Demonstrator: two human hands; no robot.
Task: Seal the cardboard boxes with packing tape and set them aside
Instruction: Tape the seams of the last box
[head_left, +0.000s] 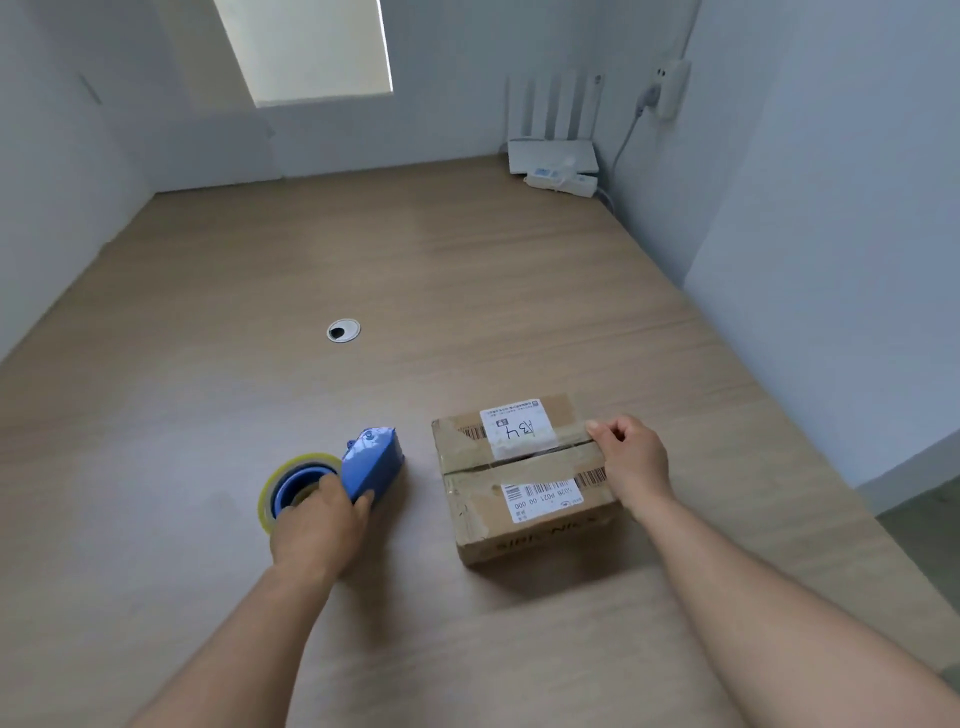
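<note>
Head view: box (524, 499) on table (363, 249), tape (550, 461) lying along its seam; just left of the box your left hand (317, 525) grips the dispenser (371, 465). At the box's right edge your right hand (631, 462) pinches the tape end with curled fingers. Sealing looks nearly done: smooth that end, then set the box aside.

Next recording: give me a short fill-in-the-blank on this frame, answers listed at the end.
1. The left hand holds a tape dispenser whose body is coloured ____.
2. The right hand grips the ____ side of the cardboard box.
3. The tape dispenser lies to the ____ of the cardboard box, on the table.
4. The router stands at the table's far ____ corner.

Missing words: blue; right; left; right.
</note>
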